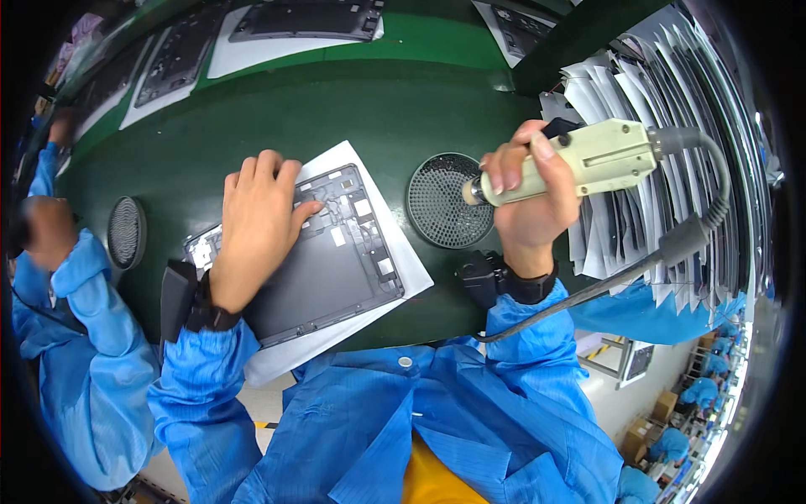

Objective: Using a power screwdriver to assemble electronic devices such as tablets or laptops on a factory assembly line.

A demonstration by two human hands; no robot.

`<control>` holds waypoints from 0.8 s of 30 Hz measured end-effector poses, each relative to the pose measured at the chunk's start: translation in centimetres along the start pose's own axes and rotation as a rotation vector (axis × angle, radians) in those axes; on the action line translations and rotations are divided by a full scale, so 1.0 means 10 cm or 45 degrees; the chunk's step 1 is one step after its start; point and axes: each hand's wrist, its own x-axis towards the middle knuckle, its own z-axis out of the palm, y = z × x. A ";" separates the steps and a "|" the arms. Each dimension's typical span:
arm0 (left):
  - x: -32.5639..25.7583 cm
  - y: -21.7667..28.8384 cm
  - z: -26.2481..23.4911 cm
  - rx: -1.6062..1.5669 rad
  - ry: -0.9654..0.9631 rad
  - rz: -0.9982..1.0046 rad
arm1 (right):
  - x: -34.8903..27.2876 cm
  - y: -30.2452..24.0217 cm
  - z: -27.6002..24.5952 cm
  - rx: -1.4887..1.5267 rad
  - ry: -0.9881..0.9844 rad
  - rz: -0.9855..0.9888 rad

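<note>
A dark grey tablet housing (323, 273) lies tilted on a sheet of white paper (411, 270) on the green bench. Across its far left part rests my left hand (256, 231), fingers bent forward over the far edge and thumb stretched out on the inner face. My right hand (537, 189) is wrapped round a cream electric screwdriver (600, 160), which lies level and points left. The screwdriver's tip sits above the right part of a round dish with a dimpled grid (441, 214). Small dark bits, probably screws, lie near the dish's far rim.
A thick grey cable (684, 239) loops from the screwdriver toward my right forearm. Beside it stands a stack of panels with white sheets (646, 109). More housings (306, 18) line the far shelf. At left are another dish (126, 233) and a co-worker's blue sleeve (96, 277).
</note>
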 end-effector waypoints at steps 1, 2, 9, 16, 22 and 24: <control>-0.01 0.04 0.00 -0.004 0.183 0.137 | -0.01 0.04 0.00 -0.024 -0.008 0.004; -0.02 0.10 0.00 -0.101 0.086 0.227 | -0.02 0.07 -0.01 -0.049 -0.014 0.007; -0.16 0.18 0.27 -0.252 0.048 0.390 | 0.00 0.21 -0.09 -0.125 0.054 -0.025; -0.13 0.18 0.31 -0.257 0.046 0.405 | 0.02 0.27 -0.13 -0.247 0.027 0.006; -0.17 0.17 0.31 -0.228 0.077 0.401 | 0.03 0.32 -0.14 -0.164 0.055 -0.008; -0.18 0.18 0.32 -0.210 0.064 0.376 | 0.03 0.31 -0.15 -0.167 0.056 -0.007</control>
